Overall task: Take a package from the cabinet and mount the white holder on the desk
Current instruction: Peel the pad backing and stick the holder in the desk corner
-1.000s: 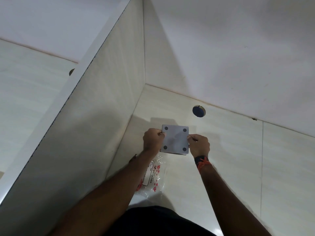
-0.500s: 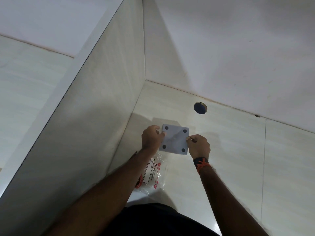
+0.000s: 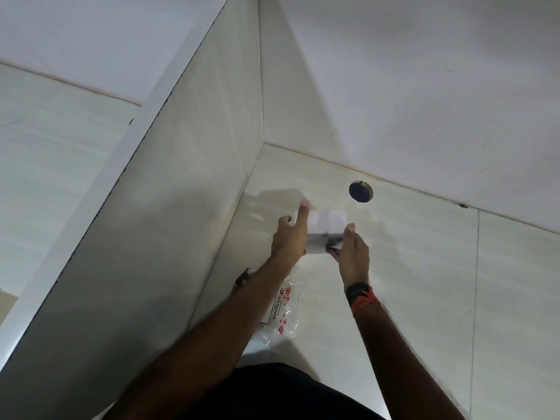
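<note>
Both hands, left hand [image 3: 288, 237] and right hand [image 3: 351, 253], grip the blurry white holder [image 3: 325, 230] over the desk [image 3: 424, 268]. Looks like the positioning step. Next it probably needs lining up and pressing down flat.

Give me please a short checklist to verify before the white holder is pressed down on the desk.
1. Both hands on white holder: ok; left hand and right hand hold its sides.
2. Desk spot under the holder bare: ok.
3. Clear of round cable hole: ok, apart.
4. Plastic package out of the way: ok, lies nearer the person.
5. Adhesive backing removed: cannot tell, blurred.
6. Holder level: cannot tell.
</note>
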`<state>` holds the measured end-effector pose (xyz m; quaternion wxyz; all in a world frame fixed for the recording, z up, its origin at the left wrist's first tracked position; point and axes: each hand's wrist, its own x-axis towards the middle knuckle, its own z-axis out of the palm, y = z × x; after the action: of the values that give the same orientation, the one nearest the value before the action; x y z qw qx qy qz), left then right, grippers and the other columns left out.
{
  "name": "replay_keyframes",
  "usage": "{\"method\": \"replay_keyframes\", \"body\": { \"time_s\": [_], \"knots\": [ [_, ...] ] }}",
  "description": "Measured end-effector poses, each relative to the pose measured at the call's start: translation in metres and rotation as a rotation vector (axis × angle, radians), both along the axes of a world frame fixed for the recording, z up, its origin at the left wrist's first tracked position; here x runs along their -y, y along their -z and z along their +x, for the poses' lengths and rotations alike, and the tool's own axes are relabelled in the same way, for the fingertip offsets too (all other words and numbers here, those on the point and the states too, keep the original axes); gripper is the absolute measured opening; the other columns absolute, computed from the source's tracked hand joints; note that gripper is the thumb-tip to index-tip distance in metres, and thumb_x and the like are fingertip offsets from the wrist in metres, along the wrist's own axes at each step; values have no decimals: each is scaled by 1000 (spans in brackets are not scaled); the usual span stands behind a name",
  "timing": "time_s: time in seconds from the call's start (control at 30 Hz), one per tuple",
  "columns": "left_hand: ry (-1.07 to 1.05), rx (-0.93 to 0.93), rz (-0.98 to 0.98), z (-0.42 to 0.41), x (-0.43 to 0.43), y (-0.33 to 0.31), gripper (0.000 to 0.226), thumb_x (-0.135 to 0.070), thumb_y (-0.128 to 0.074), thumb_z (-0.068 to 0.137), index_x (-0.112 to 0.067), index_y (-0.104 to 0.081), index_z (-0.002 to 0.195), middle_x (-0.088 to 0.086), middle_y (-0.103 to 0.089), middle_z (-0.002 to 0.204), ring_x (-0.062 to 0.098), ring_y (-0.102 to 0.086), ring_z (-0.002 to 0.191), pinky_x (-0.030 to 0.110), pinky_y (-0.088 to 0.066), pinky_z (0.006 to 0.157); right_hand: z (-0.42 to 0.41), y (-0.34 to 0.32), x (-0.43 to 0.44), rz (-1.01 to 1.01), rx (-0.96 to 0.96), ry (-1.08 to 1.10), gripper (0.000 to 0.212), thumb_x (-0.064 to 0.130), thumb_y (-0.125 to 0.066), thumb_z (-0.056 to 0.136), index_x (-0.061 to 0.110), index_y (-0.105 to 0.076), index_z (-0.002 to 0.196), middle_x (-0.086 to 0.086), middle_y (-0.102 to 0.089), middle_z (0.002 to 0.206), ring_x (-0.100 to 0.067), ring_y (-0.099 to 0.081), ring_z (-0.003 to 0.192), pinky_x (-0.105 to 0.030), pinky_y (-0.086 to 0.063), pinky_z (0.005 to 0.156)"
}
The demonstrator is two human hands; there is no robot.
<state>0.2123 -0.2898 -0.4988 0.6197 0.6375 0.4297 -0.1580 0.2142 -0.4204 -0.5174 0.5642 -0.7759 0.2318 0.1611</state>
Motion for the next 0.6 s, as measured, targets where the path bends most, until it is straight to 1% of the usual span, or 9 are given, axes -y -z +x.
{"method": "replay_keyframes", "body": {
  "time_s": [0.07, 0.13, 0.2, 0.33, 0.37, 0.43, 0.47, 0.5, 0.6],
  "knots": [
    [-115, 25, -73, -1, 2, -7, 91, -87, -42, 70, -19, -45, 131, 11, -59, 119, 25, -62, 99, 39, -62, 79, -5, -4, -7, 110, -12, 149, 47, 60, -41, 96, 17, -48, 113, -4, -61, 114, -25, -62, 107, -42, -56, 93],
    [-182, 47, -49, -3, 0, -5, 66, -65, -62, 80, -17, -51, 125, 9, -62, 113, 19, -63, 91, 35, -63, 73, -9, -5, -9, 68, -2, 157, 50, 67, -47, 90, 20, -40, 108, 3, -56, 106, -24, -60, 106, -49, -55, 95],
    [-196, 43, -50, -7, -5, -2, 53, -44, -75, 77, -15, -60, 119, 7, -67, 111, 17, -64, 88, 35, -63, 72, -10, -5, -7, 117, -35, 181, 47, 58, -58, 90, 18, -42, 108, -1, -56, 109, -22, -60, 102, -48, -57, 92],
    [-169, 102, -105, -17, -20, -3, 74, -34, -80, 64, -15, -57, 133, 4, -64, 122, 22, -65, 103, 45, -58, 93, -10, -8, 4, 431, -274, 213, 43, 40, -67, 91, 11, -55, 120, -14, -56, 123, -33, -59, 112, -42, -59, 89],
    [-155, 113, -121, -20, -23, -1, 68, -30, -81, 67, -15, -60, 130, 5, -65, 122, 22, -65, 103, 47, -56, 96, -10, -8, 7, 485, -321, 208, 41, 36, -69, 90, 10, -57, 120, -15, -57, 122, -35, -60, 113, -43, -58, 90],
    [-130, 143, -186, -24, -28, 1, 31, -18, -77, 78, -19, -68, 108, 3, -69, 109, 18, -65, 92, 47, -55, 97, -9, -5, 9, 526, -369, 212, 45, 30, -74, 87, 5, -59, 121, -18, -59, 116, -36, -63, 110, -47, -57, 93],
    [-125, 160, -209, -25, -31, 2, 21, -15, -74, 82, -20, -69, 102, 2, -70, 106, 18, -65, 90, 46, -54, 97, -7, -4, 7, 523, -370, 216, 48, 28, -76, 85, 2, -59, 122, -19, -60, 116, -36, -64, 108, -48, -57, 93],
    [-117, 163, -204, -25, -34, 2, 23, -17, -74, 82, -18, -70, 105, 4, -72, 109, 19, -66, 93, 46, -53, 98, -4, -3, 5, 530, -369, 224, 50, 26, -78, 83, 1, -60, 121, -20, -61, 116, -37, -64, 108, -48, -58, 92],
    [-66, 155, -110, -25, -43, 2, 57, -30, -75, 82, -9, -60, 132, 8, -65, 131, 23, -63, 115, 44, -49, 105, 13, 3, -4, 569, -351, 263, 41, 22, -81, 81, 0, -63, 110, -21, -61, 121, -37, -63, 112, -48, -59, 91]
  ]
}}
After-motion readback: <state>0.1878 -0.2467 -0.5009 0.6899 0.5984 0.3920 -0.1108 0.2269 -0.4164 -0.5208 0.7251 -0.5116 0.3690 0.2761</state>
